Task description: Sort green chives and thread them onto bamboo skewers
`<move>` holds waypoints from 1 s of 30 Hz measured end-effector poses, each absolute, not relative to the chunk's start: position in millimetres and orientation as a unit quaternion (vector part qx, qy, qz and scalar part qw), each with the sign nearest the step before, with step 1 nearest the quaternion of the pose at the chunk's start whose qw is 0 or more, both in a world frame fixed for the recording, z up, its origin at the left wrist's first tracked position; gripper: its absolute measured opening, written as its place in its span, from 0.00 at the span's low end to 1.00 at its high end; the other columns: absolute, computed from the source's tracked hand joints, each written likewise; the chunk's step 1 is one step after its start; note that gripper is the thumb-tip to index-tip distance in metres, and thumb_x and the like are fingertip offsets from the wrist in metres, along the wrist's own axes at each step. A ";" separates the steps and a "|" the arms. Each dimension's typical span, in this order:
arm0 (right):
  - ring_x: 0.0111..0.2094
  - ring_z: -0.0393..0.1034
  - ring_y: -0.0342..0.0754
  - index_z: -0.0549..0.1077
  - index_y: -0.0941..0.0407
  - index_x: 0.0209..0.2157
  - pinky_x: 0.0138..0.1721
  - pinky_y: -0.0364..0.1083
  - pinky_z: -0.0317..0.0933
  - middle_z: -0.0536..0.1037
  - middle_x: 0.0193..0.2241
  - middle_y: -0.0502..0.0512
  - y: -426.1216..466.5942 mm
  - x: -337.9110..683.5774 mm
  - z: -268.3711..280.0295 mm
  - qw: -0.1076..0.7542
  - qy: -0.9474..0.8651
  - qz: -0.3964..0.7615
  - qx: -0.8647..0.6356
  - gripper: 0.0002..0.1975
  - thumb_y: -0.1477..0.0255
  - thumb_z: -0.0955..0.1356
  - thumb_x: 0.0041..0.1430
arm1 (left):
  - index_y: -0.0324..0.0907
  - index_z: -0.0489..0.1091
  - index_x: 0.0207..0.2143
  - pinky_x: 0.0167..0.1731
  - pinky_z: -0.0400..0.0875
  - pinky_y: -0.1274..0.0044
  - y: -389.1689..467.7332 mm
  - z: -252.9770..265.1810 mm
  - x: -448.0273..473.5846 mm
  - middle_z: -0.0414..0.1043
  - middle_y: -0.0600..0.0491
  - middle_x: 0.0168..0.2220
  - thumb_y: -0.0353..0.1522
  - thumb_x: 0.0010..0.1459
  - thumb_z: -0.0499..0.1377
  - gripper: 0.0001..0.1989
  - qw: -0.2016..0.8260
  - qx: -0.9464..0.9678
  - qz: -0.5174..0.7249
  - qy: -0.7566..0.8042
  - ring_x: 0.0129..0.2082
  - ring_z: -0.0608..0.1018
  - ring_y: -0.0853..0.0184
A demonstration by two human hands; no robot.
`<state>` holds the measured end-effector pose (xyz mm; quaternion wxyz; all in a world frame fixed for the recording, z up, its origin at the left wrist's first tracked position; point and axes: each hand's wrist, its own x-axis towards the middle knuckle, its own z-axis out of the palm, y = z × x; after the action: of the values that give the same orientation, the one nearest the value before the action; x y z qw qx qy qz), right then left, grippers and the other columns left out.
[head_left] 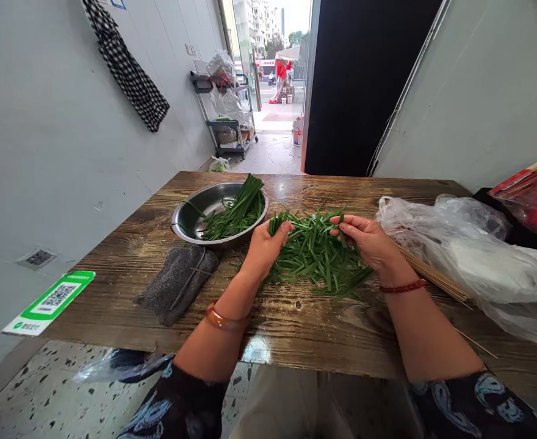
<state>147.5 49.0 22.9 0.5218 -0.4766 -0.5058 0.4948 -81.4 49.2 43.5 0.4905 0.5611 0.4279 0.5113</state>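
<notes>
Left hand (265, 247) is clamping its fingers (287, 226) on a leaf bundle (276, 222); right hand (367, 239) is pinching a leaf strip (341, 221).

I get strong daylight from the far doorway (273, 116), its sky (296, 13) nearly washed out; glare whitens the table's (305, 332) near edge, the left wall (35, 152) stretches outward, and the near trousers (280, 402) look soft.

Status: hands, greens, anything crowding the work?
Left hand gripping green bunch; right hand pinching green strip. Loose leaf pile between them on table. Metal bowl near left hand, plastic bag beside right.
</notes>
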 end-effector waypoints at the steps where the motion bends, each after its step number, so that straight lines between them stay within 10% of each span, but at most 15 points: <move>1: 0.25 0.67 0.40 0.77 0.57 0.40 0.23 0.39 0.54 0.81 0.29 0.54 48.7 147.0 23.3 0.521 -0.507 0.499 -0.471 0.18 0.61 0.73 0.50 | 0.37 0.69 0.29 0.19 0.46 0.80 48.9 43.6 -81.2 0.53 0.61 0.17 0.45 0.54 0.60 0.18 0.491 0.562 0.509 0.429 0.18 0.55 0.77; 11: 0.30 0.71 0.44 0.76 0.55 0.38 0.27 0.42 0.62 0.81 0.32 0.53 47.9 146.9 33.9 0.636 -0.499 0.334 -0.485 0.13 0.62 0.69 0.54 | 0.37 0.70 0.30 0.19 0.48 0.81 49.0 42.3 -80.9 0.56 0.60 0.18 0.43 0.54 0.60 0.16 0.484 0.570 0.501 0.435 0.19 0.58 0.77; 18: 0.45 0.74 0.50 0.78 0.52 0.46 0.49 0.50 0.65 0.81 0.44 0.53 41.6 138.4 29.4 0.336 -0.805 0.235 -0.428 0.15 0.71 0.63 0.62 | 0.37 0.70 0.29 0.19 0.47 0.80 48.7 42.1 -80.0 0.55 0.60 0.18 0.43 0.54 0.60 0.16 0.480 0.573 0.499 0.437 0.18 0.56 0.77; 26: 0.46 0.72 0.58 0.72 0.56 0.54 0.46 0.52 0.63 0.77 0.45 0.64 51.9 168.5 4.3 0.205 -0.748 0.003 -0.631 0.26 0.63 0.72 0.53 | 0.38 0.70 0.29 0.20 0.48 0.80 50.3 41.0 -80.7 0.55 0.60 0.18 0.42 0.55 0.60 0.15 0.473 0.585 0.497 0.432 0.19 0.57 0.77; 30: 0.42 0.73 0.56 0.77 0.56 0.45 0.42 0.51 0.64 0.78 0.41 0.64 59.1 174.4 -6.0 0.208 -0.708 0.003 -0.675 0.15 0.70 0.70 0.54 | 0.37 0.70 0.29 0.20 0.48 0.80 50.4 42.1 -80.3 0.55 0.60 0.18 0.43 0.54 0.61 0.16 0.479 0.568 0.504 0.440 0.19 0.57 0.76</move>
<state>174.4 59.1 -6.0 0.2083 -0.6747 -0.7081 0.0026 -80.3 50.4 42.1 0.4793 0.5680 0.4398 0.5042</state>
